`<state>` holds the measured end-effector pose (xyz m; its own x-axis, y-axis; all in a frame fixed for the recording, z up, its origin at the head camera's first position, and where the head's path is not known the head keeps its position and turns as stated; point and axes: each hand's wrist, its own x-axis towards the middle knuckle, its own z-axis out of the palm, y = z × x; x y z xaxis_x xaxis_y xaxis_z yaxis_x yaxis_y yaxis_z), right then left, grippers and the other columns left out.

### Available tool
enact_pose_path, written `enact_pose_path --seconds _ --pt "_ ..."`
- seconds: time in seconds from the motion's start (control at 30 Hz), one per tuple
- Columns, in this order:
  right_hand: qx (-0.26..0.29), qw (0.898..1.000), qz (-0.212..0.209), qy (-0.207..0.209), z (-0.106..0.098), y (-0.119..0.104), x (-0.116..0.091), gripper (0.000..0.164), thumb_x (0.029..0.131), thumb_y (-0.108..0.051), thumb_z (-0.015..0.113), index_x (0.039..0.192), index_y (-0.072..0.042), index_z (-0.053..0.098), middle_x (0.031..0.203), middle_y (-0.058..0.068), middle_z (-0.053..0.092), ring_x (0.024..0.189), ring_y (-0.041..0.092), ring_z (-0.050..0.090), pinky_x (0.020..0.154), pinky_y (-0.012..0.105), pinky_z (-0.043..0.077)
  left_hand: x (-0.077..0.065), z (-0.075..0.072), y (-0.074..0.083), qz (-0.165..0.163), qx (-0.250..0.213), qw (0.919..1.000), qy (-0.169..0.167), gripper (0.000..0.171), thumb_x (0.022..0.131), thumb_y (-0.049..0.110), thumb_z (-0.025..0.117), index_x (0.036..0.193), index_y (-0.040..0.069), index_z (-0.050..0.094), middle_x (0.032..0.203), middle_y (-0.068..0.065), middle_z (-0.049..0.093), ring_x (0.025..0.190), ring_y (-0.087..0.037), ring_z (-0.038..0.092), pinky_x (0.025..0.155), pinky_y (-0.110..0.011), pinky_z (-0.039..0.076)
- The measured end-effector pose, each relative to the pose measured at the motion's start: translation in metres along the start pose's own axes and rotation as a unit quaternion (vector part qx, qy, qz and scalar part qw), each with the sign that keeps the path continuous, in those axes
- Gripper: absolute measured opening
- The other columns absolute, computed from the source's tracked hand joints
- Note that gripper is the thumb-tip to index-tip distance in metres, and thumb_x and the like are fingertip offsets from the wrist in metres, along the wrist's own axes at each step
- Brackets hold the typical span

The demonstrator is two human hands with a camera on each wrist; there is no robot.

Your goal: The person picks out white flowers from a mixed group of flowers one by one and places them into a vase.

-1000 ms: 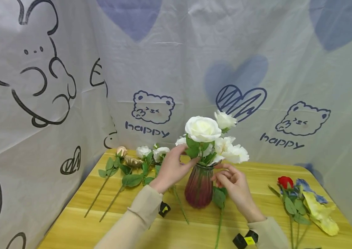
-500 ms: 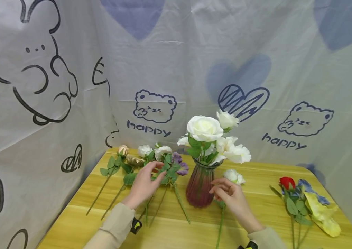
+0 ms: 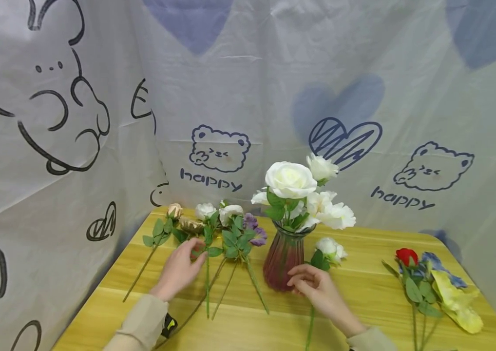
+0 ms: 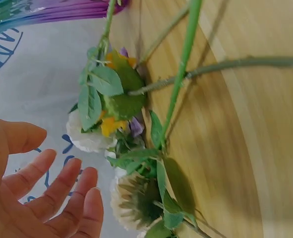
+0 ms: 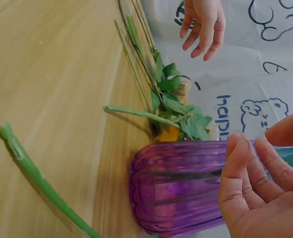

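Note:
A ribbed glass vase, purple-red below and darker at its rim, stands upright on the table. White flowers fill it, among them a large white rose and ruffled blooms. My left hand hovers over the flowers at the left, its fingers loosely bent. In the left wrist view that hand holds nothing, beside a pale flower head and green leaves. Close beside the vase, my right hand has relaxed fingers and holds nothing; the right wrist view shows the hand in front of the vase.
Left of the vase lie several stems with a peach rose, white blooms and purple flowers. A white flower lies right of the vase. Farther right are a red rose and a yellow flower. Printed cloth surrounds the table.
My left hand has left the flowers in the vase and moved left and down over the lying stems. My right hand has dropped slightly from the rim to beside the vase's lower part.

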<state>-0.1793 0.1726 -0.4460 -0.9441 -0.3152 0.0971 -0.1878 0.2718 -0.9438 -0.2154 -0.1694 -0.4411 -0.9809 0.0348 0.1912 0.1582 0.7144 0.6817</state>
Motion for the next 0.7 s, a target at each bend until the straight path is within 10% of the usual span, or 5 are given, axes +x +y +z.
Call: enact_pose_path --seconds 0.43,0.7 --pt "-0.118 0.992 -0.029 -0.043 0.032 -0.009 0.002 0.023 0.099 -0.013 0.062 0.119 -0.003 0.065 0.107 0.017 0.071 0.091 0.016 0.068 0.075 0.020 0.055 0.007 -0.001 -0.008 -0.021 0.065 0.9969 -0.040 0.032 0.096 0.020 0.066 0.126 0.008 0.063 0.114 -0.013 0.069 0.097 -0.025 0.066 0.077 -0.041 0.058" --pt "-0.214 0.967 -0.104 -0.091 0.049 -0.018 0.009 0.029 0.097 -0.008 0.061 0.126 -0.005 0.063 0.114 0.014 0.070 0.089 0.009 0.066 0.075 0.023 0.058 0.019 0.008 -0.004 -0.045 0.074 0.9935 -0.073 0.034 0.098 0.020 0.063 0.128 0.006 0.063 0.104 -0.009 0.068 0.071 -0.018 0.059 0.061 -0.033 0.051"
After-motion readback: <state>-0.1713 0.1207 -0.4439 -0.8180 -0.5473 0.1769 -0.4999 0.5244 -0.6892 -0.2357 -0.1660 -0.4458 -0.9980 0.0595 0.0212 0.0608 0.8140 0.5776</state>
